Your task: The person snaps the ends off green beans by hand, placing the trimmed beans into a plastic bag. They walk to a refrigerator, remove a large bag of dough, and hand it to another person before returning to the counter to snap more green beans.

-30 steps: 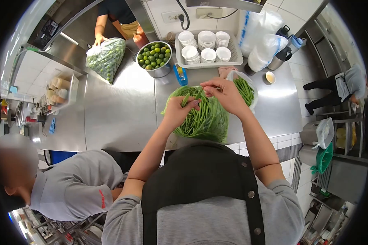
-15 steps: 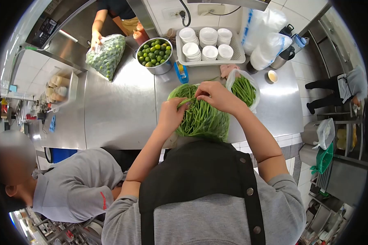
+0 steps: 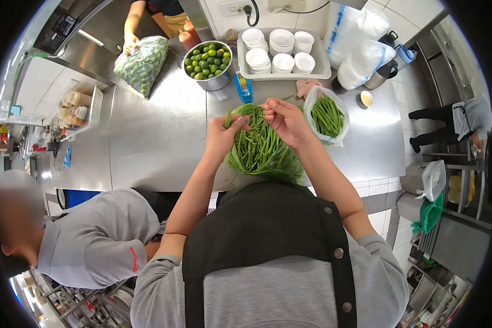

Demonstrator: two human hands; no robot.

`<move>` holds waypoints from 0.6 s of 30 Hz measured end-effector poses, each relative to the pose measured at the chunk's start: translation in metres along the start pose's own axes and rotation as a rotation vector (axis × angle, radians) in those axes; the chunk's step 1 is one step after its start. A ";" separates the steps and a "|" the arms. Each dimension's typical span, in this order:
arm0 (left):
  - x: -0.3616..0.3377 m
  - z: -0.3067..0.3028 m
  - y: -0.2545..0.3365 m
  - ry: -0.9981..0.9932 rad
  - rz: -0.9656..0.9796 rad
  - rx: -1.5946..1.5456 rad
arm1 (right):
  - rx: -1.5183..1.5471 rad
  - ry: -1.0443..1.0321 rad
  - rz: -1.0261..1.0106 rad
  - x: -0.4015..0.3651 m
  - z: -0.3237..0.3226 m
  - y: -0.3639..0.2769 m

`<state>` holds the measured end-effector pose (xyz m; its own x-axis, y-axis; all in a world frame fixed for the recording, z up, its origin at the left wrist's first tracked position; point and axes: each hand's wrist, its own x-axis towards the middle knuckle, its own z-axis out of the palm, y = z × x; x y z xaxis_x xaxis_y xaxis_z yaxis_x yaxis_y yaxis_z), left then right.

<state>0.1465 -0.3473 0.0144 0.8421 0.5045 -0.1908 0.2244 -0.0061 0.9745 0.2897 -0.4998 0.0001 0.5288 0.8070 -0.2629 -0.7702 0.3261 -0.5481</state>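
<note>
My left hand (image 3: 221, 136) is closed around a green bean (image 3: 228, 118), one end of which sticks up above the fingers. My right hand (image 3: 287, 124) is raised a little to the right, its thumb and fingertips pinched together; whatever lies in the pinch is too small to make out. Both hands are over a large clear plastic bag (image 3: 291, 170) full of green beans (image 3: 257, 147). Just right of my right hand stands a smaller white plastic bag (image 3: 341, 135) with longer green beans upright in it.
Beyond the bags are a blue tape dispenser (image 3: 242, 90), a metal pot (image 3: 217, 83) of limes and a white crate (image 3: 284, 76) of stacked cups. Another person's hand (image 3: 130, 44) rests on a bag (image 3: 142, 68) of green produce. A co-worker (image 3: 98, 240) is close on my left.
My hands have drawn apart: the left moved slightly left with the bean, the right turned its fingers upward. Before, both fingertips met on one bean.
</note>
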 end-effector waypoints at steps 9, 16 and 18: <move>0.004 -0.019 0.004 0.044 -0.162 -0.602 | -1.208 -0.015 -0.062 -0.009 -0.023 0.015; 0.002 -0.007 0.028 0.191 -0.017 -0.539 | -1.199 -0.074 -0.244 -0.008 -0.012 0.023; 0.003 -0.004 0.028 0.208 0.011 -0.538 | -1.039 -0.060 -0.226 -0.014 0.012 0.017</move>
<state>0.1530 -0.3430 0.0414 0.7166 0.6663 -0.2061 -0.1110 0.4006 0.9095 0.2650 -0.4994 0.0043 0.5812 0.8124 -0.0462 0.0410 -0.0859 -0.9955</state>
